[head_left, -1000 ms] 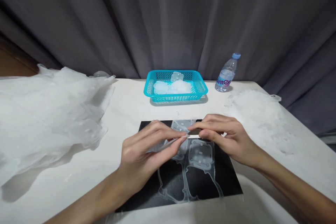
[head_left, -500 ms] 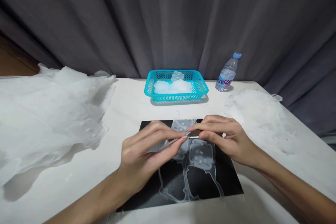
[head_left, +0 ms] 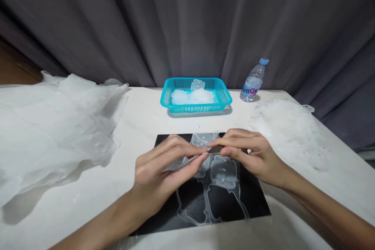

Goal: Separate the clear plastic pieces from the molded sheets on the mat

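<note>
A translucent moulded sheet [head_left: 224, 172] with rounded-square panels and open loops lies on a black mat [head_left: 252, 199]. Above it, my left hand [head_left: 164, 164] is closed, pinching the edge of a thin translucent piece [head_left: 187, 161] between thumb and fingers; whether this piece joins the sheet below is hidden. My right hand [head_left: 249, 148] is closed on a thin, dark, flat blade-like tool [head_left: 216, 149], its tip at the left fingertips. The rest of that tool is hidden by my right fingers.
Beyond the mat stands a turquoise basket [head_left: 196, 109] with several translucent pieces inside. A water bottle [head_left: 252, 84] stands to its right. A large heap of translucent sheets [head_left: 58, 129] covers the table's left side; a lower pile of clear scraps [head_left: 290, 133] lies at right. Grey curtain [head_left: 187, 23] hangs behind.
My right hand and the dark tool have shifted very slightly left, toward the left fingertips. My left hand keeps its pinch almost unmoved. The other things stay in place.
</note>
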The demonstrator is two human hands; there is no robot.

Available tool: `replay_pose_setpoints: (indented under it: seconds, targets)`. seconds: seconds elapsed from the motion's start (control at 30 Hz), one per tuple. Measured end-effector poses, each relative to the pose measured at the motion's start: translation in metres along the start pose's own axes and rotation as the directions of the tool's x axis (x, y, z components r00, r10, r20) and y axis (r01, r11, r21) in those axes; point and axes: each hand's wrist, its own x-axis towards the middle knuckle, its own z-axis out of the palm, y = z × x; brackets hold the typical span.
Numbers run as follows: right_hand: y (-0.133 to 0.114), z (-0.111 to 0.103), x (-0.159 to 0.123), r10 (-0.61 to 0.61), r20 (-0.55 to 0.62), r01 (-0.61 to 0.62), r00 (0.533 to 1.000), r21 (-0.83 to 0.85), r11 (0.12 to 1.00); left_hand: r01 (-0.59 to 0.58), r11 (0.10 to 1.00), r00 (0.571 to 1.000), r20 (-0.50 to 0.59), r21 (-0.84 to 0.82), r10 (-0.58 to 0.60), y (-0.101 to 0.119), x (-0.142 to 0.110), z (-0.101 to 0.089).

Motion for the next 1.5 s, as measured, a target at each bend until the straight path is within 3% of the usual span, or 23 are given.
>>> replay_pose_setpoints:
  seconds: [0.7, 0.9, 1.03, 1.17, 1.3, 1.5]
  targets:
    - [-0.002, 0.002, 0.002, -0.020, 0.016, 0.020, 1.000, -0.042, 0.999, -0.024, 0.999, 1.000, -0.002, 0.038, 0.024, -0.001, -0.003, 0.001]
    - [-0.005, 0.000, 0.002, -0.047, 0.021, 0.048, 0.999, -0.104, 0.993, 0.016, 1.000, 0.999, 0.046, 0.022, -0.017, -0.003, -0.006, 0.001]
    - [-0.003, -0.011, 0.006, 0.041, -0.103, -0.052, 0.994, -0.109, 0.993, 0.066, 0.998, 0.997, 0.040, 0.019, -0.066, -0.002, -0.005, 0.002]
    - [0.016, -0.020, 0.009, 0.110, -0.242, -0.143, 0.964, -0.120, 0.982, 0.067, 0.998, 0.997, 0.039, 0.014, -0.067, -0.001, -0.003, 0.001]
    - [0.054, -0.022, 0.007, 0.206, -0.252, -0.266, 0.946, -0.235, 0.935, 0.068, 0.998, 0.997, 0.042, 0.016, -0.069, -0.003, -0.005, 0.000]
    - [0.108, -0.029, -0.005, 0.332, -0.242, -0.409, 0.912, -0.605, 0.683, 0.130, 0.991, 0.979, 0.159, 0.005, -0.129, -0.014, -0.005, 0.001]
